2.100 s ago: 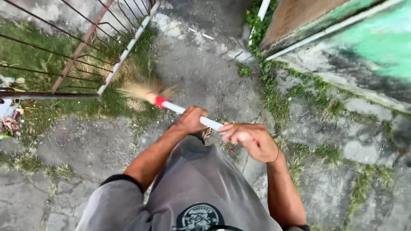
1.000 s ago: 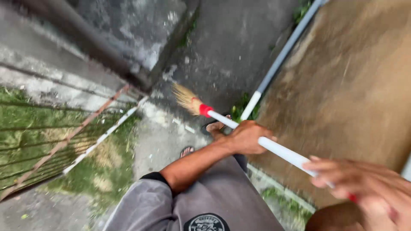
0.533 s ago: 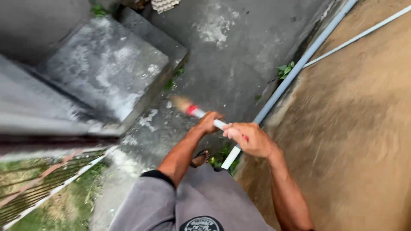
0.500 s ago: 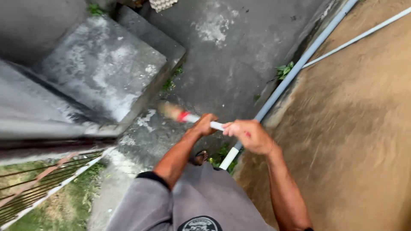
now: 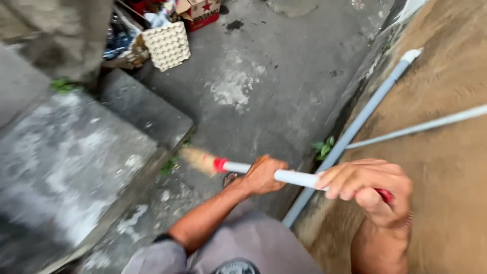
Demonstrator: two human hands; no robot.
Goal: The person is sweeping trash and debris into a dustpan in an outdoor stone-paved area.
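Left hand (image 5: 263,175) clamped on white broom handle (image 5: 294,178); right hand (image 5: 373,190) wrapped round red-capped end, just beside. Straw head (image 5: 199,160) blurred, beyond left hand above grey floor (image 5: 274,91). Far ahead: pale egg tray (image 5: 166,45), red cardboard box (image 5: 199,11).

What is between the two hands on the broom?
Only a bare stretch of the broom's white handle lies between the left hand and the right hand, in the head view.
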